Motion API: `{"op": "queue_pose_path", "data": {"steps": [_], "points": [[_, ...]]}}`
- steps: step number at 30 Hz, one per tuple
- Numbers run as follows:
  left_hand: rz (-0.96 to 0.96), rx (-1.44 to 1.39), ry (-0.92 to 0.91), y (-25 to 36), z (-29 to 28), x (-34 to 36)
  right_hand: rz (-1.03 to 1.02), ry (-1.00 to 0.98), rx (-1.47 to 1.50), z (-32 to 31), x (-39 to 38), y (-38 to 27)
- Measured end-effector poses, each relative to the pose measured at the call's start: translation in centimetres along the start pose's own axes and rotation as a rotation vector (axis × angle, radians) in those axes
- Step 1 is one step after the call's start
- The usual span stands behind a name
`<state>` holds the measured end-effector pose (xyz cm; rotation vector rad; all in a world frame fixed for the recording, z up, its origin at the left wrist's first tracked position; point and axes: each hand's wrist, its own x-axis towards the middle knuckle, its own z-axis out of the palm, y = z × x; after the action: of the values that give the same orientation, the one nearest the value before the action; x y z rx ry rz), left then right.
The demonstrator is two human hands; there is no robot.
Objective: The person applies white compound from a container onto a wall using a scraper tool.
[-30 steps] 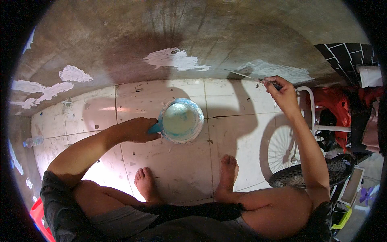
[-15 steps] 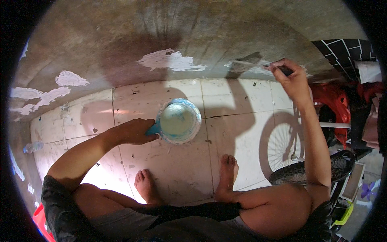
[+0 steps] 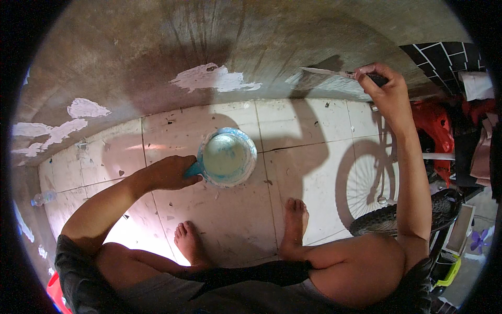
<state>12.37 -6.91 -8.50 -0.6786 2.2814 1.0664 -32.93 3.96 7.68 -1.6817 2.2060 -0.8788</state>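
Observation:
My left hand (image 3: 173, 171) grips the blue handle of a round dipper (image 3: 226, 157) with a pale, blue-streaked inside and white smears on its rim, held over the tiles. My right hand (image 3: 384, 88) is closed on the dark handle of a putty knife (image 3: 324, 71). Its long, whitish blade lies against or just off the stained grey wall (image 3: 172, 31), over a thin pale smear (image 3: 345, 89) with the hand's shadow around it; I cannot tell if it touches. A thicker white patch (image 3: 201, 78) is left of the blade, and others (image 3: 89, 108) are farther left.
My bare feet (image 3: 295, 220) are on dirty white floor tiles (image 3: 272, 120) with small scraps. A bicycle tyre (image 3: 371, 225), red bundle (image 3: 434, 141) and yellow-green item (image 3: 447, 277) crowd the right. A plastic bottle (image 3: 44, 198) and red tub (image 3: 55, 293) are at left.
My right hand has moved up and rightward with the knife, its blade now higher over the pale smear. My left hand and the dipper have shifted slightly left.

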Motion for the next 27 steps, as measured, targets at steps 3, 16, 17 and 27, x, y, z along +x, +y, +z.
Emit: {"op": "queue_pose_path", "data": {"steps": [3, 16, 17, 27], "points": [[0.001, -0.022, -0.009, -0.1, -0.3, 0.3, -0.129, -0.110, 0.129, 1.5, -0.4, 1.2], [-0.008, -0.038, -0.010, 0.3, -0.4, -0.1, 0.042, -0.051, -0.070, -1.0, 1.6, 0.4], [-0.019, -0.045, -0.021, 0.1, -0.4, -0.1, -0.019, -0.070, -0.033, -1.3, 1.2, -0.7], [0.021, -0.101, 0.010, 0.3, -0.4, 0.1, -0.137, -0.092, -0.131, 5.9, 0.9, 3.7]]}}
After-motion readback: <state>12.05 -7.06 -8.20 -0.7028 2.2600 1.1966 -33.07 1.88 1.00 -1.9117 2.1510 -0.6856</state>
